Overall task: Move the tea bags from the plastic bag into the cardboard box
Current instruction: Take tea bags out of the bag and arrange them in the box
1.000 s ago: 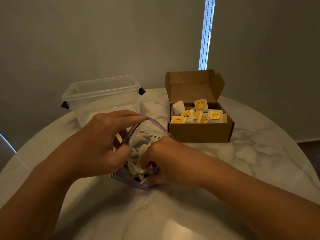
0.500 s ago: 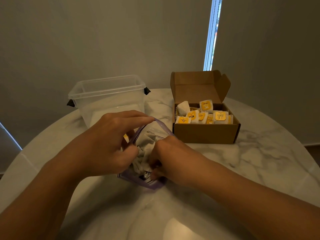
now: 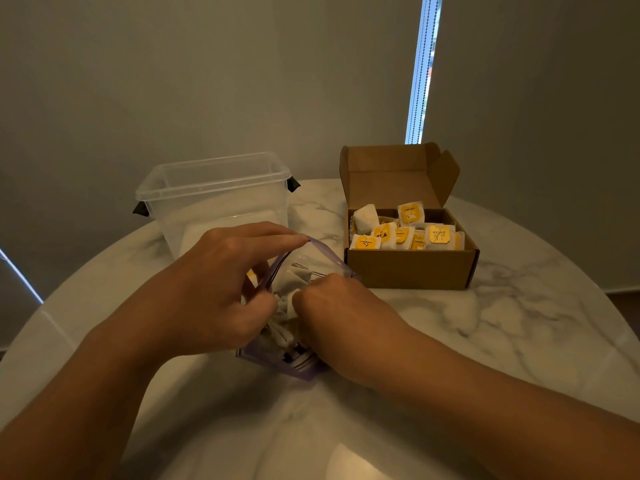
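At the middle of a round marble table (image 3: 502,323), the left hand (image 3: 221,289) pinches the purple rim of the open plastic bag (image 3: 329,259). The right hand (image 3: 332,313) reaches inside among the tea bags (image 3: 287,306); its fingers are hidden, so I cannot tell whether it grips anything. The open cardboard box (image 3: 412,268) of yellow-tagged tea bags (image 3: 401,233) sits toward the far right edge, and a clear tub (image 3: 214,188) toward the far left.

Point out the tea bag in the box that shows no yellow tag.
The plain white tea bag at the back left of the cardboard box: only bare paper shows, while the others carry yellow tags.
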Demonstrator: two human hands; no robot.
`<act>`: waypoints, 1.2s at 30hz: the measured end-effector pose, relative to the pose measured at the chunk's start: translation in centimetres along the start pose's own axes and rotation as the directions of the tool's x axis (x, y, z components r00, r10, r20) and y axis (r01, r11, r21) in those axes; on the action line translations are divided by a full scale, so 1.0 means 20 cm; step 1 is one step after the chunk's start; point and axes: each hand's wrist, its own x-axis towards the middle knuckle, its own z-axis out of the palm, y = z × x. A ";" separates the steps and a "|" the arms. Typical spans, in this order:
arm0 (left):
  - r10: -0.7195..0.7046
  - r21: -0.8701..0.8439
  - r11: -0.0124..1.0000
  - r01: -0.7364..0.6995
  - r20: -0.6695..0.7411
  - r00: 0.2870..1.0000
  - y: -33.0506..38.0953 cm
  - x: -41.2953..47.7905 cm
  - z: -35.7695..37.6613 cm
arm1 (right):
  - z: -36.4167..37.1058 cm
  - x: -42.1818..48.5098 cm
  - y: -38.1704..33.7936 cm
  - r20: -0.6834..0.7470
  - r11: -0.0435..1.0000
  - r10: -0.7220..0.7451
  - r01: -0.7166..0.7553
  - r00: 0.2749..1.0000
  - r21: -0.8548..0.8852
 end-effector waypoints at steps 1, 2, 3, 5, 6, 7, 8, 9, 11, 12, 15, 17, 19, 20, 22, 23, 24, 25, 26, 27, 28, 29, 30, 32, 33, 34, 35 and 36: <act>0.002 0.004 1.000 -0.002 -0.002 1.000 0.00 0.00 0.00 | -0.02 -0.01 0.00 -0.032 1.000 -0.009 0.009 0.999 -0.005; -0.003 0.004 1.000 0.003 -0.004 1.000 0.00 0.00 0.00 | -0.05 -0.02 0.00 -0.057 1.000 -0.002 0.002 0.998 0.001; -0.012 0.002 1.000 0.012 -0.005 1.000 0.00 0.00 0.01 | -0.08 -0.04 -0.01 -0.061 1.000 0.023 -0.022 0.998 0.021; -0.024 -0.007 1.000 0.024 -0.013 1.000 0.00 0.00 0.01 | -0.15 -0.09 0.00 -0.151 0.997 0.048 -0.038 0.987 0.069; -0.023 -0.009 1.000 0.022 -0.016 1.000 0.00 0.00 0.01 | -0.17 -0.10 0.01 -0.233 0.994 0.052 -0.027 0.971 0.108; -0.021 -0.009 1.000 0.021 -0.019 1.000 0.00 0.00 0.01 | -0.20 -0.13 0.03 -0.294 0.985 0.062 -0.011 0.954 0.174; -0.023 -0.008 1.000 0.023 -0.023 0.999 0.00 0.00 0.01 | -0.23 -0.15 0.06 -0.326 0.966 0.078 0.010 0.942 0.259; -0.029 -0.006 1.000 0.029 -0.027 0.999 0.00 0.00 0.01 | -0.25 -0.16 0.09 -0.328 0.940 0.087 0.032 0.941 0.339; -0.040 -0.001 0.999 0.040 -0.030 0.999 0.00 0.00 0.01 | -0.28 -0.16 0.17 -0.267 0.866 0.089 0.058 0.960 0.496; -0.043 0.000 0.999 0.043 -0.029 0.999 -0.01 0.00 0.01 | -0.30 -0.16 0.20 -0.240 0.824 0.084 0.067 0.967 0.562; -0.051 0.003 0.999 0.051 -0.024 0.998 0.00 0.00 0.02 | -0.31 -0.16 0.25 -0.220 0.747 0.081 0.087 0.972 0.660; -0.057 0.013 0.998 0.057 -0.024 0.998 0.00 0.00 0.02 | -0.32 -0.16 0.28 -0.220 0.699 0.085 0.099 0.972 0.708; -0.061 0.013 0.998 0.062 -0.030 0.998 -0.01 0.00 0.02 | -0.35 -0.17 0.30 -0.234 0.642 0.103 0.115 0.967 0.758; -0.060 0.008 0.998 0.060 -0.032 0.998 -0.01 0.00 0.02 | -0.37 -0.18 0.33 -0.247 0.609 0.119 0.126 0.962 0.783; -0.048 -0.010 0.999 0.048 -0.033 0.998 -0.01 -0.01 0.02 | -0.41 -0.18 0.41 -0.278 0.542 0.186 0.138 0.942 0.829; -0.040 -0.018 0.999 0.040 -0.031 0.999 -0.01 -0.01 0.02 | -0.43 -0.18 0.46 -0.297 0.521 0.238 0.137 0.925 0.843; -0.033 -0.023 0.999 0.032 -0.031 0.999 -0.02 -0.01 0.02 | -0.45 -0.17 0.51 -0.318 0.512 0.298 0.131 0.900 0.849; -0.028 -0.024 0.999 0.027 -0.034 0.999 -0.02 -0.01 0.03 | -0.47 -0.16 0.57 -0.339 0.507 0.358 0.124 0.870 0.853; -0.024 -0.025 0.999 0.023 -0.038 0.999 -0.03 -0.01 0.03 | -0.49 -0.14 0.63 -0.357 0.503 0.411 0.118 0.839 0.856; -0.020 -0.028 0.999 0.019 -0.042 0.999 -0.03 -0.01 0.03 | -0.50 -0.12 0.69 -0.368 0.499 0.457 0.109 0.809 0.859; -0.014 -0.033 0.999 0.012 -0.043 0.999 -0.03 -0.01 0.03 | -0.51 -0.10 0.75 -0.378 0.507 0.499 0.092 0.780 0.857; -0.005 -0.040 0.999 0.003 -0.044 0.999 -0.04 -0.01 0.03 | -0.52 -0.07 0.80 -0.388 0.520 0.536 0.068 0.750 0.851; 0.005 -0.048 0.999 -0.007 -0.047 0.999 -0.04 -0.01 0.03 | -0.52 -0.05 0.86 -0.395 0.535 0.568 0.040 0.722 0.844; 0.023 -0.067 0.997 -0.027 -0.061 0.998 -0.04 -0.01 0.03 | -0.51 -0.02 0.93 -0.391 0.554 0.608 -0.017 0.692 0.832; 0.033 -0.075 0.996 -0.038 -0.068 0.997 -0.04 -0.01 0.02 | -0.50 -0.01 0.95 -0.383 0.559 0.611 -0.035 0.692 0.828; 0.044 -0.081 0.995 -0.050 -0.073 0.996 -0.04 0.00 0.02 | -0.48 0.00 0.97 -0.378 0.565 0.607 -0.045 0.699 0.824; 0.058 -0.088 0.994 -0.064 -0.076 0.995 -0.04 0.00 0.02 | -0.47 0.00 0.98 -0.377 0.578 0.594 -0.050 0.711 0.815; 0.072 -0.093 0.993 -0.079 -0.078 0.994 -0.04 0.00 0.02 | -0.46 -0.01 0.98 -0.381 0.604 0.573 -0.060 0.725 0.794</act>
